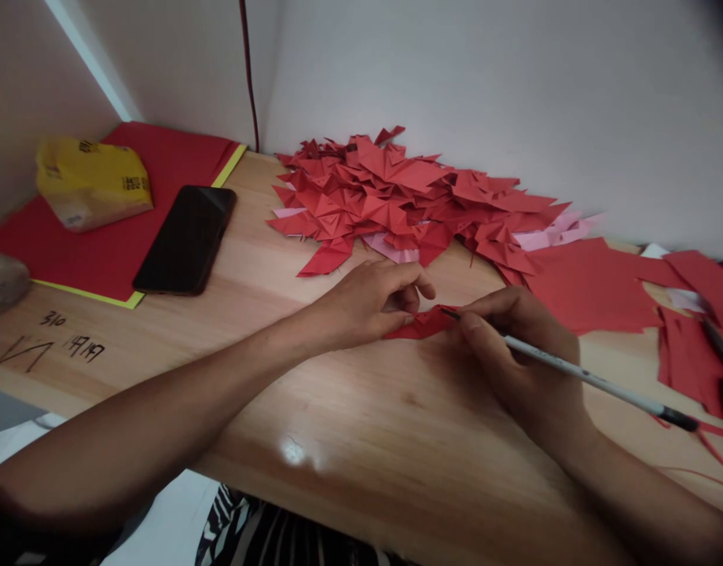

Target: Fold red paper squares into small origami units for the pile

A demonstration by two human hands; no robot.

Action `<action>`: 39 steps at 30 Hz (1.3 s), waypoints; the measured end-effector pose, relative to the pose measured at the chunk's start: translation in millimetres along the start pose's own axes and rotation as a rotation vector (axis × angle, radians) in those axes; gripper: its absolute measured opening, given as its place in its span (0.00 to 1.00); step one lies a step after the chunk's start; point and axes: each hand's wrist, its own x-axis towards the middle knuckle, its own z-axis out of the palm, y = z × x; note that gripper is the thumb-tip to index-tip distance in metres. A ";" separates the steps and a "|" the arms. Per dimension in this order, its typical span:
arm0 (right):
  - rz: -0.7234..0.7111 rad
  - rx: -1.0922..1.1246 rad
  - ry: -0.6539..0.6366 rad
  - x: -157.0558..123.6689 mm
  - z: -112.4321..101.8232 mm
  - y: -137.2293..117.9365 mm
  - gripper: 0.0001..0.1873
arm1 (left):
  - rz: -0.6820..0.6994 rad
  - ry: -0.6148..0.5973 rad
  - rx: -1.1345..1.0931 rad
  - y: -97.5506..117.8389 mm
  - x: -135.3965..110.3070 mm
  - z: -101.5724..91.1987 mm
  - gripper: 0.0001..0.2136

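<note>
A small folded red paper piece (423, 323) lies on the wooden table (350, 409) between my hands. My left hand (370, 303) pinches its left end with closed fingers. My right hand (518, 354) grips a thin white pen (579, 376) with a dark cap, its tip touching the right end of the paper piece. Just behind my hands sits a big heap of folded red paper shapes (409, 196), with a few pink ones mixed in.
A black phone (185, 238) lies partly on red and yellow sheets (111, 236) at the left, beside a yellow packet (89, 181). Loose red paper sheets and scraps (597, 283) cover the right side. Black pen marks (49, 346) are written on the table. A white wall stands behind.
</note>
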 end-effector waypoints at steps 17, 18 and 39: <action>-0.088 -0.093 0.030 13.5 3.6 9.5 0.07 | 0.014 -0.036 -0.164 8.2 -4.8 -1.2 0.13; -0.096 -0.102 0.030 14.3 3.8 10.0 0.05 | 0.006 -0.030 -0.162 8.7 -5.0 -1.5 0.13; -0.091 0.174 0.088 22.5 4.2 25.9 0.07 | -0.162 0.175 -0.130 2.0 -4.5 -12.6 0.12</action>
